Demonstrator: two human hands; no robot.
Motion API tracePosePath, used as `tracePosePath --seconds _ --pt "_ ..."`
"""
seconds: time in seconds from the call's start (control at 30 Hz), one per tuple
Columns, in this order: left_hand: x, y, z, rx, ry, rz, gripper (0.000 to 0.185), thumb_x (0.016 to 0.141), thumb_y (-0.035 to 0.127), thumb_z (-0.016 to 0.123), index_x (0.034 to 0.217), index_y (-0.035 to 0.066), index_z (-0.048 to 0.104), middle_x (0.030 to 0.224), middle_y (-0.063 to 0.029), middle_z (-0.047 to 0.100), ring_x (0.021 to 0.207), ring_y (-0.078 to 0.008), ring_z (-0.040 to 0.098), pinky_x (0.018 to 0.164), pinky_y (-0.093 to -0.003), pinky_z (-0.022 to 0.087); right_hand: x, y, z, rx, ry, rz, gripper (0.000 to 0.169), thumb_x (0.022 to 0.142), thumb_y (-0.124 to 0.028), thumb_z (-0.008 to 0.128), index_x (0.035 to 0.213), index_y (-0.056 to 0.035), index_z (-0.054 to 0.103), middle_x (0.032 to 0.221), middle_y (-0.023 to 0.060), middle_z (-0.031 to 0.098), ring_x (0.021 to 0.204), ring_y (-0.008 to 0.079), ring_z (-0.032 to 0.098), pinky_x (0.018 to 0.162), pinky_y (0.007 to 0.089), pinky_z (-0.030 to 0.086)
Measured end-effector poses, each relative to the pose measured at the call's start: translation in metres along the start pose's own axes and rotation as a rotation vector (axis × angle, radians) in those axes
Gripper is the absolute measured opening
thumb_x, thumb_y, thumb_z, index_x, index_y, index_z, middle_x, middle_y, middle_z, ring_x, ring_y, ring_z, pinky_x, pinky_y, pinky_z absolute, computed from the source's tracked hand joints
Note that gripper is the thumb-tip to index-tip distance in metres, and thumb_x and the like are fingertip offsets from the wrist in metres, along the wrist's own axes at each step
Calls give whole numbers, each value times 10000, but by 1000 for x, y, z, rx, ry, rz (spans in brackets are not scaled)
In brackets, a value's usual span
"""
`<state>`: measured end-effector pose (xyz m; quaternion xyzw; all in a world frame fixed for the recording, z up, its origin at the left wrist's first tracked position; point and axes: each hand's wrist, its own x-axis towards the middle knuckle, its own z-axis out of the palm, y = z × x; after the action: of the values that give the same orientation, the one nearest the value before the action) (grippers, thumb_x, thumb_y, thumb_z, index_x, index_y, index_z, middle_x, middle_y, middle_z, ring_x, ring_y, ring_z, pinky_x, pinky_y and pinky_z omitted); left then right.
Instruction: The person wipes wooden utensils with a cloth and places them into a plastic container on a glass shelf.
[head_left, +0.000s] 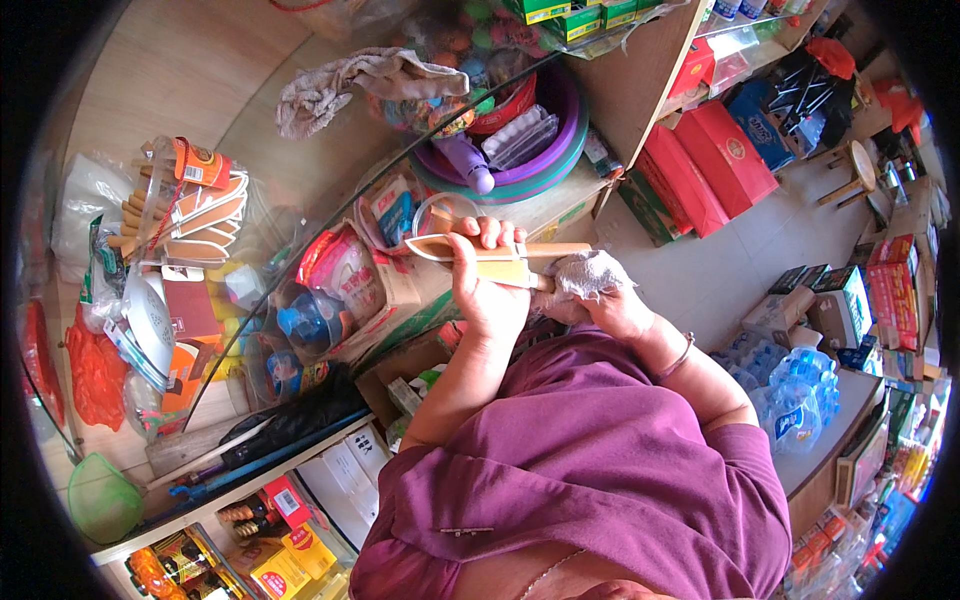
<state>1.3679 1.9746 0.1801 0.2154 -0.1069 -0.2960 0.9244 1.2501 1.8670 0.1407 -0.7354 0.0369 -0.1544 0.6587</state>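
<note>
My left hand (491, 289) grips two wooden-handled knives (502, 271), which seem to be in tan sheaths with pale edges. They lie side by side, handles to the right. My right hand (619, 306) holds a crumpled greyish cloth (589, 276) against the lower knife's handle end; the cloth hides part of it. To the left, on the glass counter, several similar knives (199, 217) stick out of a clear plastic package with an orange label (202, 165). Farther back on the glass lies a second, beige cloth (360, 84).
Beyond my hands are nested basins (574, 154) and a clear plastic cup (446, 214). A carton (394, 292) stands by the counter glass. Red boxes (705, 172) and a wooden stool (855, 171) are on the right-hand floor. Bottled water packs (795, 397) sit beside my right arm.
</note>
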Motion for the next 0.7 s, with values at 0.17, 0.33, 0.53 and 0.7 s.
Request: tracePosePath --seconds 0.17,0.33,0.53,0.7 --pt "2 6 -10 -106 23 -31 270 890 400 501 896 141 427 751 13 375 722 -133 379 810 -326 338 4 -40 6 872 -168 141 282 776 -67 518 1028 41 583 1182 199 537 1081 237 524 902 341 414" --pt "1 7 -10 -90 42 -16 278 884 402 512 881 138 426 738 11 384 718 -132 387 782 -314 347 2 -20 -9 -97 -137 -197 207 795 -75 500 959 -21 614 1030 169 628 882 228 619 737 345 483" --pt "-1 2 -26 -183 139 -50 286 883 403 511 843 132 426 719 16 385 688 -123 392 751 -312 368 2 -21 -5 -153 -80 8 288 785 -78 502 1048 -12 599 1031 157 626 912 255 604 790 321 460" --pt "-1 7 -29 -230 215 -83 294 879 404 516 829 125 435 713 16 390 683 -118 395 731 -308 378 9 -48 -27 273 -297 -4 499 724 -170 564 1169 53 523 1099 178 597 994 215 556 886 313 417"
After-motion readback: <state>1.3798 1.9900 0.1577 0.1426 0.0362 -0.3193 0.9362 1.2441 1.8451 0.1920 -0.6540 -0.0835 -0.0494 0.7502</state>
